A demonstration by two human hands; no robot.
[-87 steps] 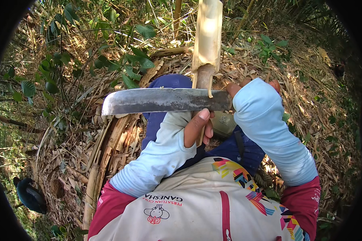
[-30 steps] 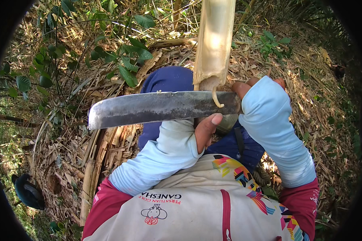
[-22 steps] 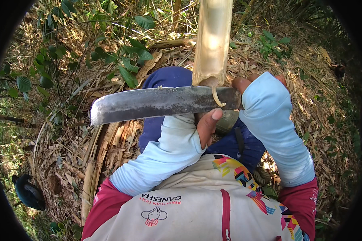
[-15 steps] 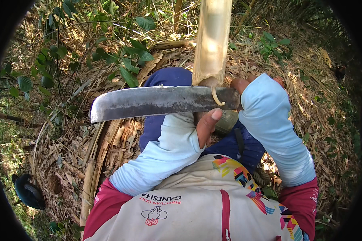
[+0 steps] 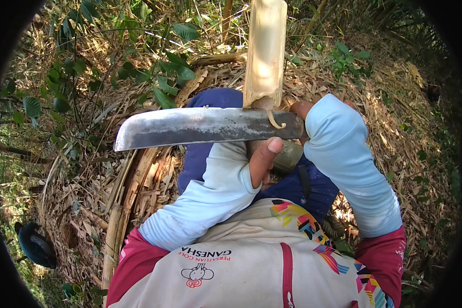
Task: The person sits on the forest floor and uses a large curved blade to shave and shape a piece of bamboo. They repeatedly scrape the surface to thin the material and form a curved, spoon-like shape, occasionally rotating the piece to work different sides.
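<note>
A machete (image 5: 190,126) lies crosswise in front of me, its dark, worn blade pointing left. My right hand (image 5: 302,110) is closed at the blade's right end, on the handle, which the pale blue sleeve mostly hides. Beyond the blade rises a split piece of bamboo (image 5: 265,56), pale and hollow inside, its near end meeting the blade's far edge. A thin curled shaving (image 5: 276,120) hangs over the blade. Just below the blade, my left hand (image 5: 263,160) shows its raised thumb, in line with the bamboo; it seems closed round the bamboo's lower part, with the fingers hidden.
Dry leaves and bamboo litter (image 5: 149,185) cover the ground around my dark blue trouser legs (image 5: 218,97). A long split bamboo length (image 5: 119,226) lies at the left. Green leafy stems (image 5: 164,92) stand at the far left. Near the left rim is a dark rounded object (image 5: 36,245).
The bamboo's upper part has shifted a little left, and its top end has come into view. The machete has tilted and moved slightly; the shaving moved left with it. Both hands keep their hold.
</note>
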